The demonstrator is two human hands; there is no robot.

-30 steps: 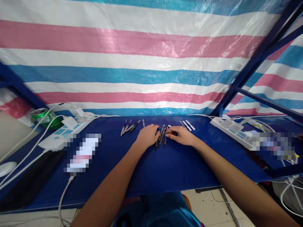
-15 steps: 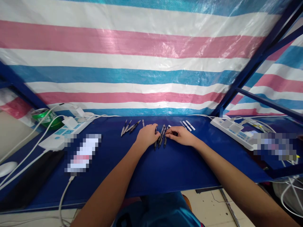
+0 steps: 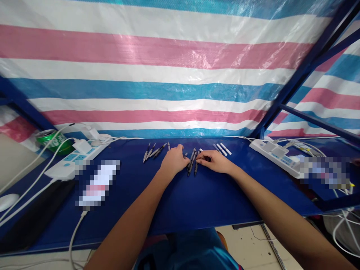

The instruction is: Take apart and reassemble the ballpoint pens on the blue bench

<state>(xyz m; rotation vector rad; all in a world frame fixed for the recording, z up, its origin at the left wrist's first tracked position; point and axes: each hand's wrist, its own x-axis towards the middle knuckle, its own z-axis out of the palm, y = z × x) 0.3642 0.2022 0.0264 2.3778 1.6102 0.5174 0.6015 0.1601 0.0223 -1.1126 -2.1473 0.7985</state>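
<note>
Pens [image 3: 191,162], slim and dark, lie between the two hands on the blue table [image 3: 180,206]. Leftmost, a green can [image 3: 47,139] carries pale lettering too small to read. Right of it, a second pen cluster [image 3: 160,151] fans out. Next, the left hand [image 3: 174,159], loosely curled, thumb beside one pen; I cannot tell whether it grips. Past the middle pens, the right hand [image 3: 214,161] bends its fingertips against them, its grip unclear; white sticks [image 3: 221,149] lie just beyond.

the middle pens [image 3: 192,162] are dark grey, the table [image 3: 210,198] blue, the sheet [image 3: 140,50] pink-, blue- and white-striped.
</note>
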